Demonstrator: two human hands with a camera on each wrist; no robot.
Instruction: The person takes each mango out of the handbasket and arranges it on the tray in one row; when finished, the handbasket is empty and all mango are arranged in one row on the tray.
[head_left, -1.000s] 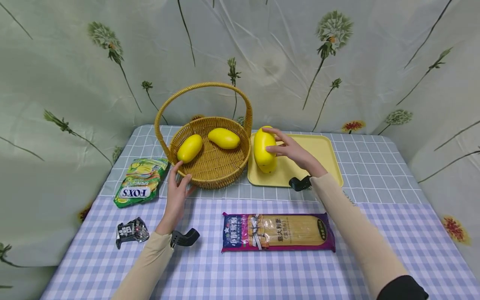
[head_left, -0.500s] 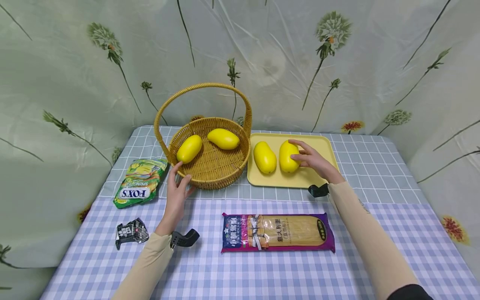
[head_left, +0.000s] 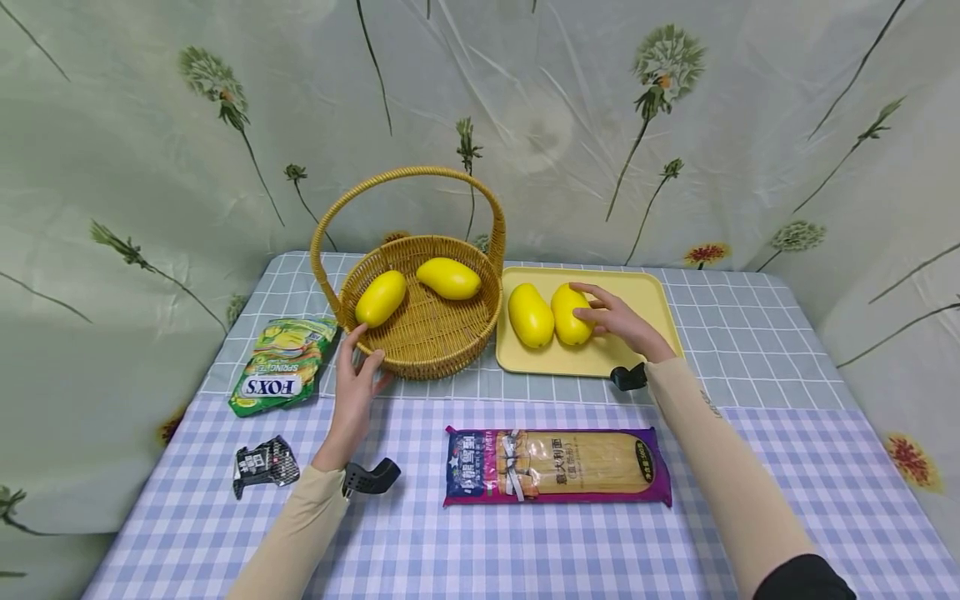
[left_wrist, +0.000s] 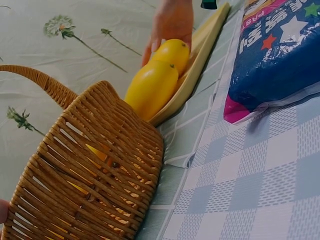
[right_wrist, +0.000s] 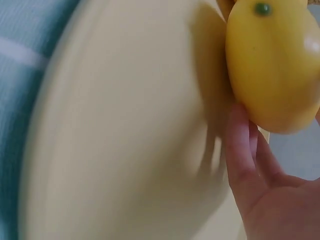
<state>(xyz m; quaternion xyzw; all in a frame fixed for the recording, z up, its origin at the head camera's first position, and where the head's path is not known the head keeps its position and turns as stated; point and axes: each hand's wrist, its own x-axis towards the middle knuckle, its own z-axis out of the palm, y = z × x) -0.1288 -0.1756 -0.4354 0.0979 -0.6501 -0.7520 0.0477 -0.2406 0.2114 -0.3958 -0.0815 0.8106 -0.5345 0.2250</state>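
We see the right hand point(head_left: 617, 323) grasping a mango point(head_left: 567, 317) on the yellow tray point(head_left: 637, 287), its fingers curved around the fruit's side rather than clenched. The left hand point(head_left: 354, 396) is relaxed, its fingers parted and touching the near left rim of the wicker basket point(head_left: 431, 367), the index fingertip close to a mango inside.

On the pouch point(head_left: 283, 367) by the table's left edge we read "FOX'S" and "SPRING TEA", both upside down to us. The spaghetti pack point(head_left: 558, 465), across the middle of the table's nearer part, says "PASTA" and "意大利面". White characters on the small black packet point(head_left: 264, 462), also toward the left edge, are too small for us to make out.

The grasped mango is smooth and oval, with a green stem spot; just left of it lies the second tray mango point(head_left: 531, 317), and we cannot tell whether they touch. Two more, the left basket mango point(head_left: 381, 298) and the right basket mango point(head_left: 448, 277), lie in the round, woven basket under its tall arched handle. Basket and tray stand side by side near the table's far edge, on grey grid cloth point(head_left: 750, 325); blue-and-white gingham point(head_left: 420, 550) covers the nearer part.
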